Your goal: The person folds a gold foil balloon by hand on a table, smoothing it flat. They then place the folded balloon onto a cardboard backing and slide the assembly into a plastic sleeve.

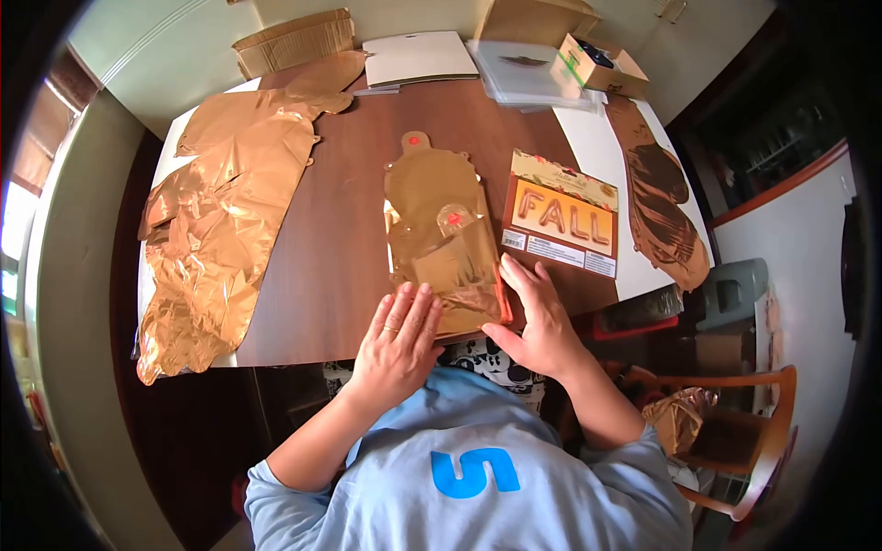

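Note:
A flat, folded gold foil balloon (pixel 432 188) lies on the brown table in front of me, with a rounded tab and red spots at its top and middle. My left hand (pixel 397 340) rests flat on its lower left part, fingers stretched out side by side. At the lower right edge, next to a reddish-orange strip, is my right hand (pixel 537 321), its thumb and fingers spread and nothing gripped. Just right of the foil sits a printed "FALL" balloon package (pixel 562 216).
Large crumpled gold foil balloons (pixel 230 211) cover the table's left side. Another foil piece (pixel 657 188) lies along the right edge. At the back are a white folder (pixel 421 57), clear plastic sleeves (pixel 524 78) and a small carton (pixel 593 69). A wooden chair (pixel 781 404) stands at right.

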The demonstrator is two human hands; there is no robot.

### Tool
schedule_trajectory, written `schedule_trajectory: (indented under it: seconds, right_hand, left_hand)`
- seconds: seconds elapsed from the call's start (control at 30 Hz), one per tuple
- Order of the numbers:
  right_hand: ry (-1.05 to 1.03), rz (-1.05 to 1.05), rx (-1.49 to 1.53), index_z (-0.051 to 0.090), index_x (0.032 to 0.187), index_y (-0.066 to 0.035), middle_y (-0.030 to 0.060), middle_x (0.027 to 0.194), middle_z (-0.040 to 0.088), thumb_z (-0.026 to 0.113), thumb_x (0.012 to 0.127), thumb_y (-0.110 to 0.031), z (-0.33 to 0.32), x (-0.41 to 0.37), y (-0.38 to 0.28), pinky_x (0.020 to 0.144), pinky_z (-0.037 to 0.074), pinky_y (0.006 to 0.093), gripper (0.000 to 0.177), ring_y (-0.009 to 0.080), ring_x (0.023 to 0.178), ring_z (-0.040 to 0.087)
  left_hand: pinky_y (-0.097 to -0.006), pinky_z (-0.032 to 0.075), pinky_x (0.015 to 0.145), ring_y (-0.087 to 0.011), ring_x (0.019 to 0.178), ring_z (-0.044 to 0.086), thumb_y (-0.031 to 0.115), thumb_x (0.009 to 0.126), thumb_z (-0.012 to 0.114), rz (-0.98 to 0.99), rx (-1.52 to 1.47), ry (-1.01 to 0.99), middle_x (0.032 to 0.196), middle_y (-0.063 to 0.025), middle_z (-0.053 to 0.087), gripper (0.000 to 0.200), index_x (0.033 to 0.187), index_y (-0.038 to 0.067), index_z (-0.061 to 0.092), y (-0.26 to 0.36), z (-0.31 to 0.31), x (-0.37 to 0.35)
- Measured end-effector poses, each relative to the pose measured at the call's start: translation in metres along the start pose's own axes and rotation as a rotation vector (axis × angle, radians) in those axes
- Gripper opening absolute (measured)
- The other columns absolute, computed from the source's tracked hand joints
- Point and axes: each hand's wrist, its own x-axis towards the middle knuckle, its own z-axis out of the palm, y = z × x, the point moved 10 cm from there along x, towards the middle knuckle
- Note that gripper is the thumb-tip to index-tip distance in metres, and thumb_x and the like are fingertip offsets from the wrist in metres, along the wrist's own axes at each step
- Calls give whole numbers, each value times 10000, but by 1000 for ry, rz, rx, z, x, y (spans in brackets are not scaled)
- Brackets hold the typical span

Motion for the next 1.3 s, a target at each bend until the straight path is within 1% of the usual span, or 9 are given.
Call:
schedule_trajectory:
  seconds: [0.13, 0.27, 0.43, 0.73, 0.83, 0.93, 1.03, 1.17, 1.3]
  right_hand:
    - [1, 1, 54, 358, 1478, -7, 208, 1429, 491, 787, 801, -200, -9, 2, 11, 1152, 263, 578, 825, 381, 1356, 442]
    - [128, 5, -92, 622, 1157, -36, 112, 1145, 637, 766, 810, -127, -27, -14, 9, 1016, 420, 474, 387, 319, 1106, 588]
    - [231, 257, 208, 651, 1013, -28, 83, 804, 653, 760, 835, -85, -18, -42, 22, 488, 466, 272, 217, 148, 568, 595]
    - [90, 547, 376, 598, 1138, -21, 90, 816, 674, 762, 824, -83, -7, -53, 34, 588, 503, 312, 360, 181, 639, 637]
    - [187, -9, -218, 580, 1235, -89, 111, 1126, 585, 822, 677, -102, -22, -39, -32, 856, 456, 438, 609, 307, 1038, 581]
    - [103, -212, -460, 602, 1250, -18, 183, 1306, 550, 645, 855, -144, 7, -32, -63, 950, 451, 458, 417, 331, 1197, 549]
    - [99, -262, -497, 655, 1165, 3, 196, 1314, 576, 546, 915, -152, 36, -33, -52, 978, 454, 454, 314, 335, 1233, 546]
    - [270, -245, -361, 703, 1066, 2, 150, 1049, 700, 636, 878, -96, 17, -34, -52, 861, 514, 428, 222, 307, 995, 671]
    - [475, 300, 311, 702, 1042, -22, 67, 856, 697, 647, 945, -59, -25, -43, -5, 654, 510, 323, 118, 157, 714, 637]
  left_hand:
    - [-524, 249, 1184, -392, 1445, 335, 294, 777, 738, -33, 8, -14, 1531, -183, 408, 779, 1446, 6, 459, -1, -4, 1]
    - [-520, 247, 1186, -390, 1454, 318, 293, 786, 733, 0, -14, -21, 1541, -175, 396, 788, 1463, 14, 441, 7, -4, 4]
    - [-499, 252, 1192, -352, 1454, 331, 288, 775, 740, 53, 15, -90, 1549, -150, 390, 806, 1473, 29, 430, 10, 9, 7]
    - [-485, 259, 1194, -325, 1451, 344, 255, 777, 734, 73, 22, -97, 1548, -137, 397, 782, 1468, 39, 438, 12, 10, 4]
    - [-484, 273, 1188, -326, 1438, 368, 231, 790, 721, 106, 77, -62, 1540, -140, 409, 749, 1459, 32, 448, 14, 12, -1]
    - [-473, 290, 1182, -317, 1431, 387, 198, 921, 556, 112, 56, -25, 1535, -132, 423, 556, 1448, 36, 477, 20, 8, -5]
    - [-511, 304, 1167, -394, 1405, 401, 127, 794, 726, 84, -210, 65, 1499, -217, 431, 685, 1417, -9, 476, 20, -8, -13]
    - [-565, 324, 1133, -475, 1375, 403, 79, 771, 730, 46, -360, 360, 1458, -272, 439, 653, 1375, -7, 498, 9, -38, -39]
    - [-580, 351, 1104, -488, 1336, 434, 78, 749, 738, 19, -422, 571, 1421, -279, 465, 646, 1351, 6, 513, 9, -55, -49]
